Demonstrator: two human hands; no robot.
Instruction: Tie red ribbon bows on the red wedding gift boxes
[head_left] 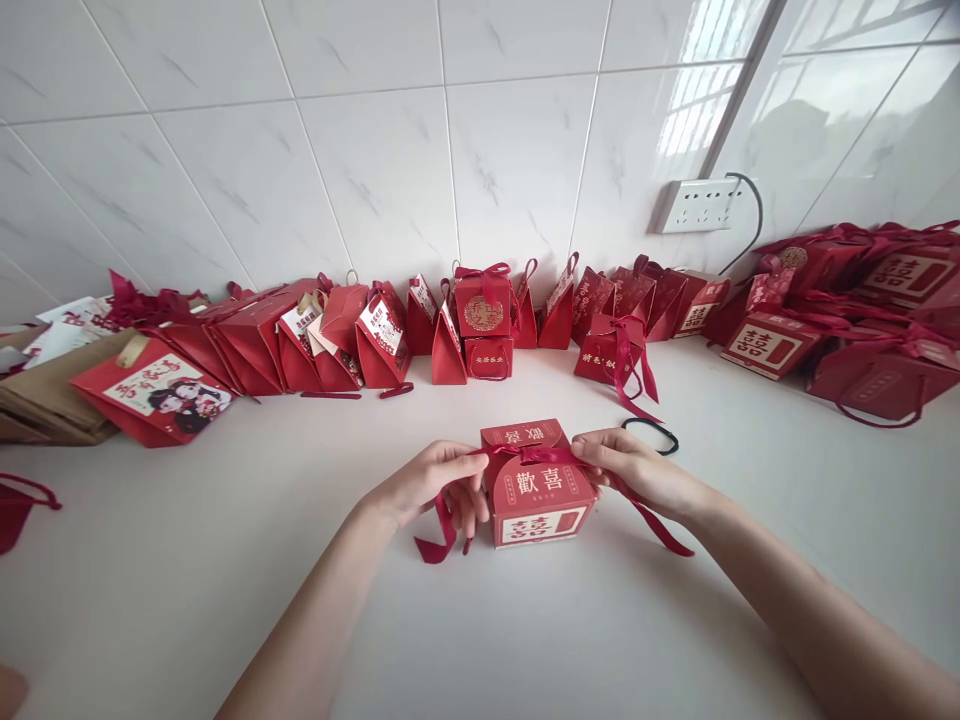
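Observation:
A red gift box (538, 500) with gold and white characters stands upright on the white table, in front of me. A dark red ribbon (541, 454) crosses its top, with loose tails hanging down on both sides. At the box's left edge, my left hand (442, 482) pinches the ribbon between thumb and forefinger, the other fingers curled beside the box. My right hand (628, 466) pinches the ribbon at the right edge, its lower fingers partly hidden behind the box. The ribbon lies taut between the two hands.
Red gift boxes (384, 345) line the white tiled wall, with more stacked at the right (874, 375). A ribboned box (611, 350) and a black cord loop (664, 432) lie beyond my right hand. Brown paper bags (56, 410) are at the left. A wall socket (697, 207) has a cable.

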